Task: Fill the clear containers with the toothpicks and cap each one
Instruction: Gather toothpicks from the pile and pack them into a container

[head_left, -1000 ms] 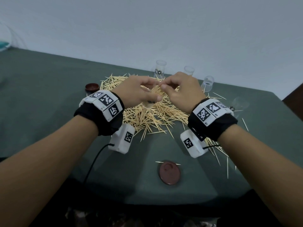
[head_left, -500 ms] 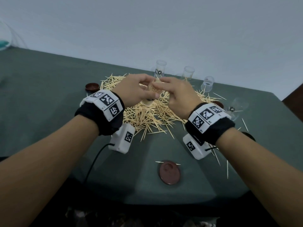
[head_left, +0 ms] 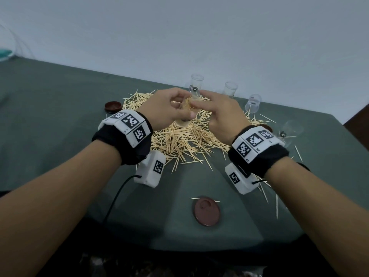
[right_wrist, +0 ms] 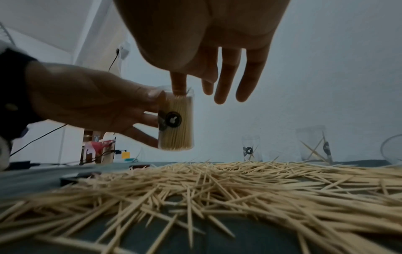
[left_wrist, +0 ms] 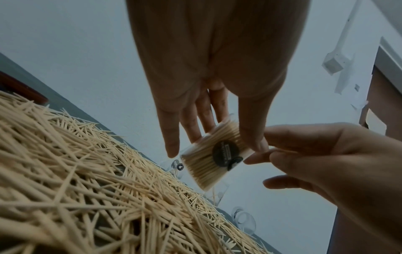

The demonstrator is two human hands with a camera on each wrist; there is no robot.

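While left hand [right_wrist: 93, 103] holds container [right_wrist: 176, 120], right thumb presses inside.

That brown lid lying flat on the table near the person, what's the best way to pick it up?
Probably by its rim, coming straight down from above. The brown lid is a thin round disc lying flat on the green tablecloth, so there is little side wall to grasp; thumb and fingertips pinching opposite edges should work. A loose toothpick lies at its far edge, so the near and side edges look freer.
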